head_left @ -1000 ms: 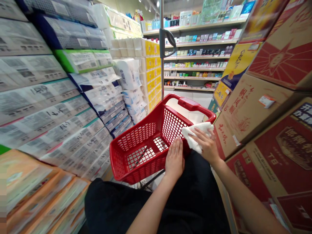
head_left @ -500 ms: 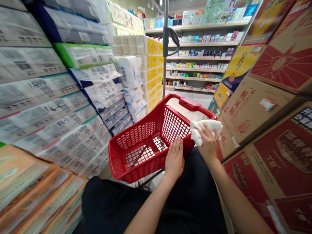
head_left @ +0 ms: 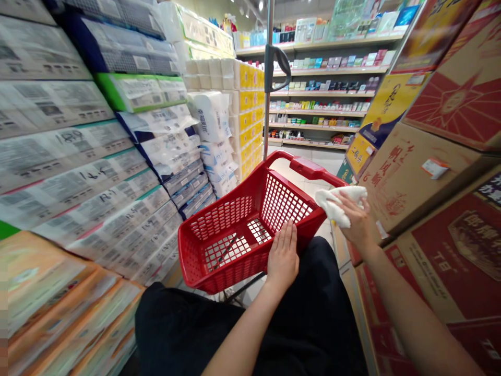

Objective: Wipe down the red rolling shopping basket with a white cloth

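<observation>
A red plastic shopping basket (head_left: 219, 250) stands tilted in front of me on a wheeled frame, with nothing inside it. My left hand (head_left: 282, 257) lies flat against the basket's near right wall, fingers together and stretched out. Closed around a crumpled white cloth (head_left: 337, 202), my right hand (head_left: 357, 222) hovers just right of the basket's rim, close to a brown cardboard box (head_left: 407, 177). My dark-clothed lap fills the bottom of the view.
Stacked tissue and paper packs (head_left: 86, 162) wall the left side. Cardboard cartons (head_left: 450, 104) rise on the right. A metal pole with a black handle (head_left: 274, 68) rises behind the basket. Shelves of goods (head_left: 321, 99) close the aisle's far end.
My right hand has moved the white cloth off the basket's rim, to the right and slightly up, toward the cardboard box. My left hand stays on the basket's wall.
</observation>
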Demonstrator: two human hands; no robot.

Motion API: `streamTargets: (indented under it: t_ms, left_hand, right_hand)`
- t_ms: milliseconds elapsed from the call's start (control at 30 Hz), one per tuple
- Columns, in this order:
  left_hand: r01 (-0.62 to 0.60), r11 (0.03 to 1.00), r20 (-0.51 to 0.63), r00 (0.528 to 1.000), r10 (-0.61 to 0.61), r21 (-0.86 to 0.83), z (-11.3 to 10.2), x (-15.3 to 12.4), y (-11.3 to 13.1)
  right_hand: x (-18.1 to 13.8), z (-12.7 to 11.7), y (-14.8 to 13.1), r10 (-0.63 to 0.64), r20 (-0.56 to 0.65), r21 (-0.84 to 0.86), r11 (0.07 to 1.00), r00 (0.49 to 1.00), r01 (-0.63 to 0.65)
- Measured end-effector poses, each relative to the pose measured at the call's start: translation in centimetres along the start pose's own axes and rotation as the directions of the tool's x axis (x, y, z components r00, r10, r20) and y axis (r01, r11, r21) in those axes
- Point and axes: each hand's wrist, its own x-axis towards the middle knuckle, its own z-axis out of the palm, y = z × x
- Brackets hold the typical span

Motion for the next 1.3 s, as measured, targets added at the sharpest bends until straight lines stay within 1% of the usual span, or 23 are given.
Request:
streamTargets:
  t_ms: [67,100,167,233,300,367,433,500,533,567,633,700,733,800,867,900,967,1000,1067,1133,1233,1300]
  left_hand:
    - [0.007,1.0,-0.01,1.0,-0.008,-0.011,0.1,0.0,0.1]
    - [0.011,1.0,-0.015,1.0,-0.011,-0.018,0.1,0.0,0.1]
    - [0.017,0.999,-0.022,1.0,-0.017,-0.031,0.1,0.0,0.2]
    - [0.019,0.999,-0.026,0.999,-0.02,-0.041,0.1,-0.1,0.2]
    - [0.014,0.999,-0.028,1.0,-0.015,-0.045,0.1,-0.1,0.2]
    - [-0.006,0.999,-0.023,1.0,0.005,-0.044,0.0,-0.2,0.1]
    - [-0.026,0.999,-0.02,0.999,0.025,-0.031,0.1,-0.2,-0.1]
    - [-0.041,0.999,-0.023,0.999,0.041,-0.015,0.2,-0.3,-0.2]
    - [-0.045,0.999,-0.024,0.999,0.044,-0.01,0.3,-0.3,-0.2]
    - [-0.046,0.999,-0.023,0.999,0.046,-0.009,0.3,-0.4,-0.3]
    - [-0.037,0.999,-0.013,0.999,0.036,-0.015,0.2,-0.4,-0.3]
    - [-0.015,1.0,-0.003,1.0,0.015,-0.021,0.1,-0.3,-0.2]
    - [-0.006,1.0,-0.002,1.0,0.006,-0.02,0.0,-0.2,-0.1]
    - [0.001,1.0,-0.001,1.0,-0.001,-0.016,0.0,-0.1,-0.1]
    - [0.004,1.0,-0.006,1.0,-0.005,-0.013,0.0,-0.1,0.1]
    - [0.007,1.0,-0.01,1.0,-0.008,-0.014,0.1,-0.1,0.1]
    - [0.016,1.0,-0.016,1.0,-0.017,-0.019,0.1,-0.1,0.2]
    - [0.021,1.0,-0.017,1.0,-0.021,-0.021,0.1,-0.1,0.2]
    - [0.025,1.0,-0.012,1.0,-0.025,-0.018,0.0,-0.2,0.3]
    - [0.017,1.0,0.001,1.0,-0.017,-0.015,-0.1,-0.2,0.2]
    - [-0.003,1.0,0.013,1.0,0.004,-0.025,-0.2,-0.3,0.0]
    - [-0.014,0.999,0.009,1.0,0.014,-0.035,-0.1,-0.3,-0.1]
  right_hand:
    - [1.2,-0.2,2.2,0.061,-0.006,-0.017,0.998,0.998,-0.061]
    - [1.6,-0.2,2.6,0.104,-0.011,-0.024,0.994,0.995,-0.104]
    - [2.0,0.0,1.8,0.205,-0.042,-0.041,0.978,0.978,-0.206]
    - [1.7,0.5,-0.7,0.283,-0.093,-0.055,0.956,0.955,-0.289]
    - [0.8,1.2,-4.3,0.292,-0.115,-0.055,0.952,0.949,-0.3]
    - [-0.4,2.1,-8.0,0.252,-0.098,-0.032,0.966,0.963,-0.256]
    - [-1.6,2.9,-11.1,0.195,-0.068,0.009,0.981,0.978,-0.195]
    - [-2.5,3.4,-13.0,0.155,-0.045,0.043,0.987,0.987,-0.153]
    - [-2.8,3.5,-13.3,0.137,-0.035,0.052,0.989,0.99,-0.135]
    - [-3.0,3.4,-13.3,0.113,-0.026,0.059,0.992,0.993,-0.111]
    - [-3.1,2.7,-12.1,0.028,0.003,0.064,0.998,1.0,-0.028]
    - [-2.7,1.7,-9.5,-0.063,0.031,0.055,0.997,0.998,0.061]
    - [-2.3,1.2,-7.8,-0.085,0.036,0.042,0.996,0.996,0.084]
    - [-1.2,0.3,-4.4,-0.044,0.015,-0.01,0.999,0.999,0.044]
    - [0.1,-0.3,-1.3,0.061,-0.027,-0.053,0.997,0.998,-0.062]
    - [0.7,-0.5,-0.2,0.106,-0.04,-0.059,0.992,0.994,-0.108]
    - [1.6,-0.5,0.7,0.179,-0.058,-0.059,0.981,0.982,-0.182]
    - [1.7,-0.3,0.5,0.209,-0.07,-0.058,0.975,0.975,-0.214]
    - [1.5,0.2,-1.1,0.261,-0.102,-0.063,0.961,0.96,-0.268]
    - [0.6,0.9,-3.9,0.276,-0.112,-0.064,0.957,0.954,-0.284]
    - [-1.4,1.9,-8.9,0.215,-0.068,-0.027,0.976,0.974,-0.217]
    - [-2.5,2.4,-11.6,0.156,-0.04,0.017,0.988,0.987,-0.155]
